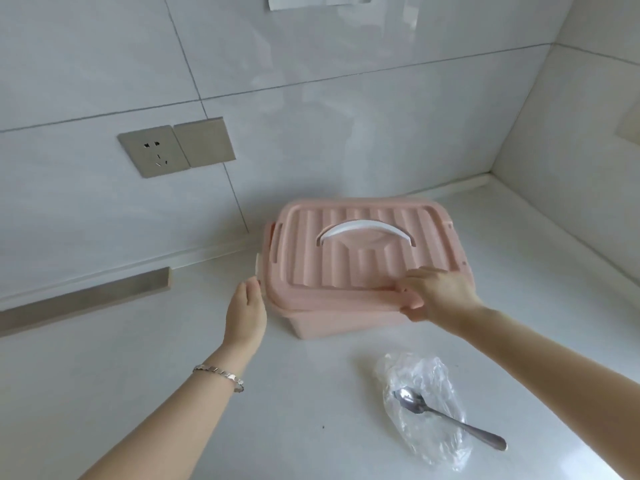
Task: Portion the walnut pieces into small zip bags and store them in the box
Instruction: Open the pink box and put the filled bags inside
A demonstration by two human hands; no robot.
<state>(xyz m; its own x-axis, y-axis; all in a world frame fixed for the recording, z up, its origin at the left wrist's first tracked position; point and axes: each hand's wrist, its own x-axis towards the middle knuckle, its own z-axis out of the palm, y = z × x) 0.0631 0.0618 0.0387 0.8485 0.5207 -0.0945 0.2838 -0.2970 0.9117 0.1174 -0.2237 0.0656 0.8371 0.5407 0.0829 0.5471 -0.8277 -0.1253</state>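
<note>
The pink box [346, 323] sits mid-frame on the bench [173, 375], close to the tiled wall, its ribbed lid [363, 261] on top. The right hand [440, 296] pinches the lid's front rim, fingers [415, 282] curled over the top and thumb beneath, probably to seat or lift it. The left hand [246, 313] lies at the box's left front corner with its fingers straight and holding nothing, just below the white latch [257, 263], likely steadying the box. At lower right, a spoon [446, 419] rests on a crumpled clear bag [426, 410]. No walnuts show.
</note>
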